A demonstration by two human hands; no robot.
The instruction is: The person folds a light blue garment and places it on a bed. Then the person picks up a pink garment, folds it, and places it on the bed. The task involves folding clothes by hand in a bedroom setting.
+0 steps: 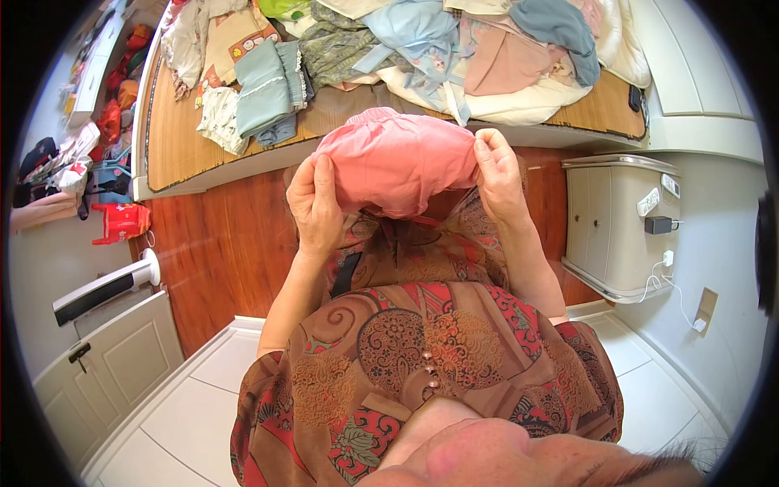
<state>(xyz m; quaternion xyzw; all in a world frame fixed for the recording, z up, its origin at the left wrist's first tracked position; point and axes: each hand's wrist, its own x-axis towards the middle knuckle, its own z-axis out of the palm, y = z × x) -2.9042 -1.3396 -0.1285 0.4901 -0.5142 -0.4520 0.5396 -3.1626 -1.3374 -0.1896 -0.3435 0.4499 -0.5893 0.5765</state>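
Between my two hands a pink garment (398, 162) is held up, stretched sideways in front of the bed's near edge. Its far edge is gathered as if by elastic; whether it is shorts or a top I cannot tell. My left hand (316, 199) pinches its left side, thumb on top. At the opposite side my right hand (499, 174) grips the cloth between thumb and fingers. Beyond it, folded grey-green clothes (264, 93) lie stacked on the bed mat (174, 142).
Loose clothes spread over the bed, among them a light blue garment (414, 36) and a dusty pink one (511, 61). A cream cabinet (588, 219) with remotes stands at right. A white tower fan (105, 288) and a red bag (120, 223) are at left.
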